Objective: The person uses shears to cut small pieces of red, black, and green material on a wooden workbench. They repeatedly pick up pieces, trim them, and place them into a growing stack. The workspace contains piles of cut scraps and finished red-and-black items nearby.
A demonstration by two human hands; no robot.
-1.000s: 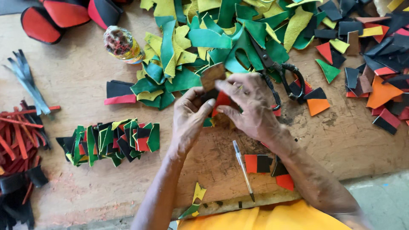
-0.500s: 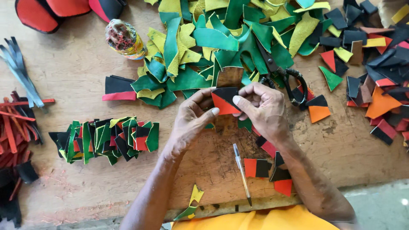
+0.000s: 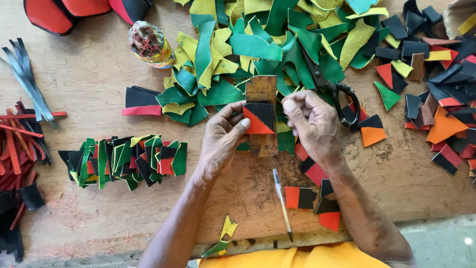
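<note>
Worn wooden worktable [image 3: 89, 218], scratched and stained, seen from the head view, covered in leather offcuts. Heap of green and yellow scraps [image 3: 258, 44] at top centre, black, red and orange pieces [image 3: 436, 109] to the right, a fanned stack of assembled patches [image 3: 129, 161] at left, thin red and black strips [image 3: 20, 144] at far left edge. Glue-crusted bottle [image 3: 148, 44] stands near the top left. Scissors [image 3: 329, 89] lie partly on the green heap, just beside the right hand. Pen [image 3: 281, 201] lies on the table between the forearms.

Left hand [image 3: 223, 139] pinches a black-and-red patch [image 3: 260, 119] with thumb on its face, pressing it onto a brown rectangular template [image 3: 262, 92] that sits upright behind it. Right hand [image 3: 312, 124] is loosely curled at the patch's right edge, fingertips touching or nearly so; cannot tell whether it truly grips.

Risk, as a judgement: the patch may slide askew on the template if thumb pressure eases, and a wrist could nudge the loose pieces lying under the right forearm.

Both forearms angle in from below, wrists raised, hands meeting at table centre.
</note>
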